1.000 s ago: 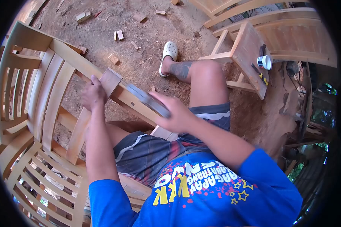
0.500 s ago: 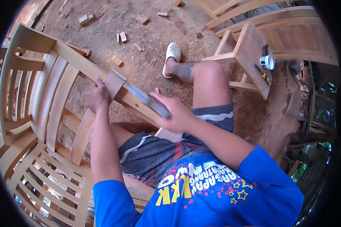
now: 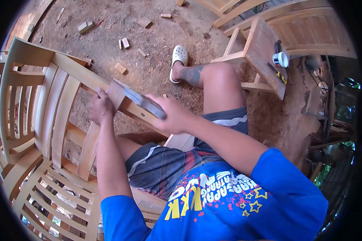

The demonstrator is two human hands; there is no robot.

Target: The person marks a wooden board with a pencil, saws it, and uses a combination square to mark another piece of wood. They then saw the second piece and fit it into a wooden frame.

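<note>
My left hand (image 3: 99, 107) is closed around a small flat wooden block (image 3: 116, 94), its thumb pressed against the block's edge. The block lies across the pale wooden rail (image 3: 82, 74) of a slatted bench. In my right hand (image 3: 171, 116) is a long, narrow grey tool (image 3: 142, 102), held by its near end. Its far end meets the block's right side; its exact kind is not clear. A dark round hole shows in the rail just below the tool. Most of my right fingers are hidden behind the tool and hand.
Bench slats (image 3: 64, 193) spread at the lower left. At the right, a small wooden stool (image 3: 261, 60) bears a white tub (image 3: 281, 59) and a yellow-and-black handled tool (image 3: 280, 75). Wood offcuts (image 3: 121, 68) and shavings lie on the dirt floor. More wooden furniture (image 3: 309, 36) stands at the upper right.
My right hand has pushed the grey tool forward and left, so its far end now reaches the block. My left hand keeps its hold. The whole view has shifted slightly.
</note>
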